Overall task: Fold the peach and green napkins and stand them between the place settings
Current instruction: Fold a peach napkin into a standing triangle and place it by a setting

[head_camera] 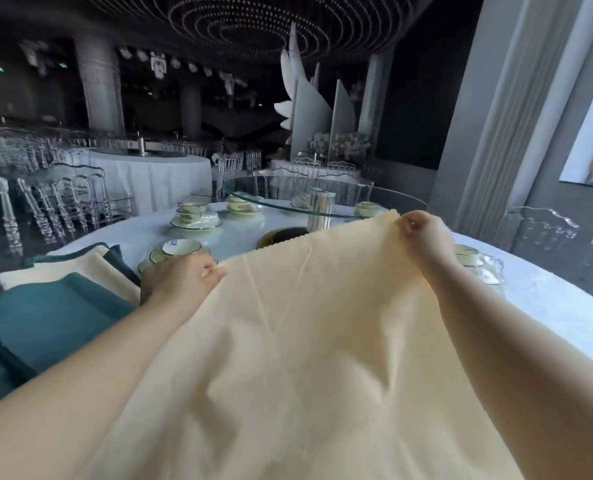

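A large peach napkin is spread open in front of me, held up over the round white table. My left hand pinches its far left corner, low near the table. My right hand pinches the far right corner, lifted higher. To the left lies a stack of folded napkins, green on top with peach layers behind it. A place setting with bowl and cup sits just beyond my left hand; another lies past my right wrist.
A glass turntable on a metal post stands at the table's middle, with more place settings around it. Clear chairs stand at left and right. Another draped table is behind.
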A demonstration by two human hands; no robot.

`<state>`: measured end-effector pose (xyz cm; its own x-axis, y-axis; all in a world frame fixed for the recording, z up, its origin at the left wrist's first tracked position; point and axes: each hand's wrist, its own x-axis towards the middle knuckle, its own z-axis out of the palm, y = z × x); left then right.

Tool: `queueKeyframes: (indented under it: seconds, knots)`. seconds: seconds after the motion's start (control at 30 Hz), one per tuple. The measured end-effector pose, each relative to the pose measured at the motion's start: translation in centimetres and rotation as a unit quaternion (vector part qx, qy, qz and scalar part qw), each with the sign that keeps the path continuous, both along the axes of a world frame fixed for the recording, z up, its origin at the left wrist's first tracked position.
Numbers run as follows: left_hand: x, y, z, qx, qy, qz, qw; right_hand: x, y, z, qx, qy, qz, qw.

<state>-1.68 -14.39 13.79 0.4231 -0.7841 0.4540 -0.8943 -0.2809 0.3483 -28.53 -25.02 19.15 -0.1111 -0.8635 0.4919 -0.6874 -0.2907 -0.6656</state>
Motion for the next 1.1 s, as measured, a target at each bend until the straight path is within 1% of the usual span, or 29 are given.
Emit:
queueKeyframes:
  seconds: [0.1,0.17,0.2,0.27,0.33,0.37,0.43,0.47,0.5,0.53,0.57,0.6,0.63,0.67,0.73,0.8,0.83,0.9,0.97,1.1]
  knots:
    - [1.8,-1.9,-1.7,0.001,-0.050,0.019,0.999,2.3,-3.0,-1.5,0.025,0.053,0.004,0.998]
    - [2.4,-2.9,-3.1,-0.054,-0.080,-0.011,0.995,3.8,-4.6,-2.5,0.037,0.085,0.002,0.996]
    - [2.3,-3.2,-3.7,-0.099,-0.096,-0.045,0.989,4.4,-5.3,-3.0,0.040,0.097,0.001,0.994]
    - [1.0,-2.6,-4.5,-0.141,-0.110,-0.172,0.969,5.6,-6.2,-4.0,0.045,0.116,-0.003,0.992]
    - [-1.4,-1.0,-5.7,-0.121,-0.114,-0.307,0.937,6.4,-6.9,-5.1,0.038,0.143,-0.003,0.989]
    - [-2.6,-0.3,-6.4,-0.089,-0.122,-0.360,0.921,6.6,-7.0,-5.5,0.034,0.160,0.000,0.986]
    - [-4.9,1.2,-7.4,0.033,-0.143,-0.405,0.903,6.5,-6.7,-6.3,0.031,0.197,0.012,0.980]
    - [-5.8,1.7,-7.8,0.090,-0.159,-0.407,0.895,6.1,-6.3,-6.5,0.029,0.212,0.020,0.977]
    - [-6.3,2.2,-8.3,0.118,-0.150,-0.409,0.892,5.5,-5.7,-6.5,0.029,0.222,0.025,0.974]
    - [-6.8,2.6,-8.5,0.169,-0.127,-0.408,0.888,4.8,-5.0,-6.4,0.031,0.215,0.027,0.976]
    - [-7.0,2.9,-9.1,0.211,-0.123,-0.412,0.878,3.8,-4.0,-6.3,0.037,0.193,0.029,0.980]
    - [-7.2,3.1,-9.7,0.215,-0.122,-0.414,0.876,2.6,-2.8,-6.2,0.044,0.164,0.035,0.985]
    - [-7.4,3.3,-10.2,0.194,-0.135,-0.412,0.880,1.2,-1.5,-6.3,0.053,0.142,0.045,0.987]
    - [-7.5,3.6,-10.5,0.183,-0.168,-0.404,0.880,-0.4,0.1,-6.8,0.068,0.131,0.057,0.987]
    - [-8.0,4.0,-11.1,0.178,-0.170,-0.381,0.891,-4.3,3.7,-8.6,0.112,0.142,0.070,0.981]
    - [-8.3,4.7,-11.4,0.269,-0.132,-0.365,0.882,-8.4,7.4,-10.9,0.189,0.176,0.048,0.965]
    - [-8.5,4.9,-11.4,0.291,-0.107,-0.355,0.882,-10.5,9.0,-12.0,0.225,0.187,0.026,0.956]
    - [-8.9,4.9,-11.5,0.298,-0.099,-0.340,0.887,-13.8,11.9,-13.8,0.275,0.192,-0.018,0.942]
    - [-9.5,5.0,-11.2,0.293,-0.091,-0.321,0.896,-15.9,14.1,-15.1,0.292,0.203,-0.042,0.934]
    - [-10.6,5.1,-10.9,0.296,-0.097,-0.310,0.898,-17.1,15.6,-16.0,0.277,0.197,-0.064,0.938]
